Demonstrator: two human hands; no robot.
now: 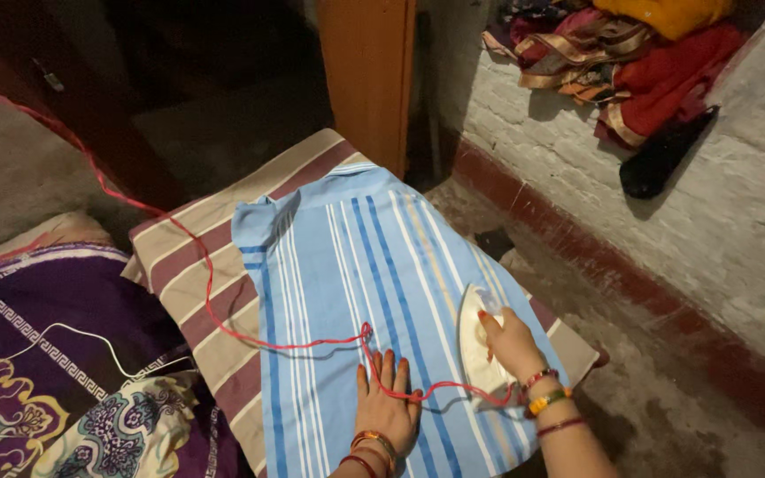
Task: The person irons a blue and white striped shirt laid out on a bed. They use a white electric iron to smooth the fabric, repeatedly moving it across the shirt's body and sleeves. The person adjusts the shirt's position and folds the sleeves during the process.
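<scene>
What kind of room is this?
Probably a room in a home. A striped blue cloth is being pressed with an iron on a padded low surface, and clothes are piled on a brick ledge.

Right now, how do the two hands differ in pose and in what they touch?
The left hand lies flat, fingers spread, on the blue striped cloth; the right hand curls around the iron. The red cord crosses the left hand only. Both wear bangles.
</scene>
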